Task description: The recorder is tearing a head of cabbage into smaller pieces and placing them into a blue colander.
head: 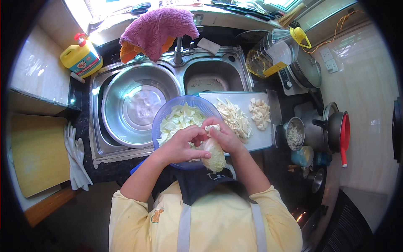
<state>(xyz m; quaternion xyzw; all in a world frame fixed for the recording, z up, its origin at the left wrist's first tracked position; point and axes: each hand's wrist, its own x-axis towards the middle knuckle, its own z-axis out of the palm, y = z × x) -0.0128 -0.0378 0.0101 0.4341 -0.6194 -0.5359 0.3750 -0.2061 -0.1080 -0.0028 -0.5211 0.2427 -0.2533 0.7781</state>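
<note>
A small pale head of cabbage (214, 159) is held above the rim of a blue plastic colander (157, 126), with its cut stem end pointing away from me. My right hand (227, 135) wraps around its right side and stem. From the left, my left hand (182, 141) grips it, thumb along its side and fingers curled near the stem; the fingertips are partly hidden. Torn cabbage leaves (181, 118) fill the colander beneath. On a white cutting board (259, 138) lie pale strips (234, 121) and a pile of pale cut pieces (260, 113).
A large steel basin (141, 100) stands in the left sink bowl, beside the right sink bowl (214, 75). A cleaver (274, 108) lies along the board's right edge. Farther right are an oil jug (270, 55), a small bowl (295, 134), pots (315, 129) and a burner flame (301, 216).
</note>
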